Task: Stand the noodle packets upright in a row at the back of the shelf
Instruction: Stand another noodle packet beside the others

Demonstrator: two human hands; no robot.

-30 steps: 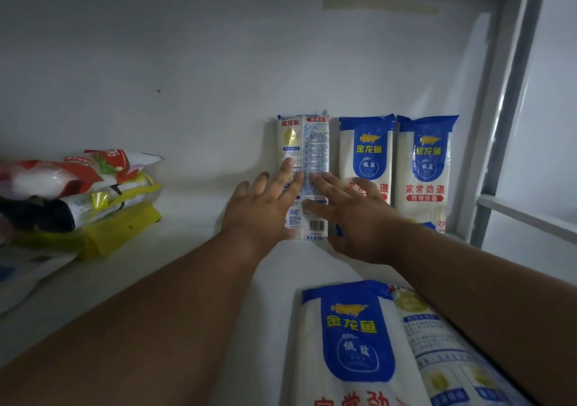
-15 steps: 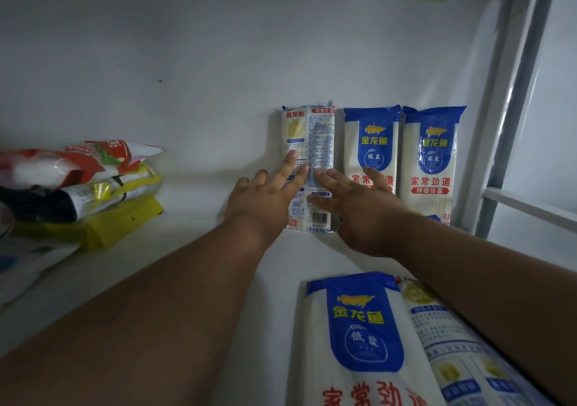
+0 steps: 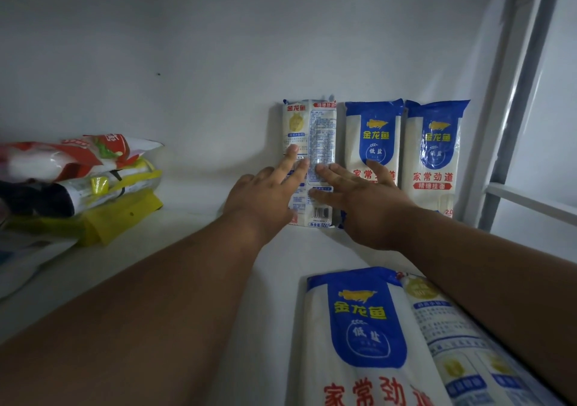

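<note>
A white shelf (image 3: 187,240) under dim light. The back-facing noodle packet (image 3: 312,143) stands upright against the rear wall, left hand (image 3: 265,196) and right hand (image 3: 365,206) flat on it, fingers spread; two upright packets (image 3: 434,153) stand just right of the fingertips.

Your noodle packets (image 3: 373,137) — white, blue-topped, yellow and red lettering; side bags (image 3: 78,171) — red, yellow, black.
</note>
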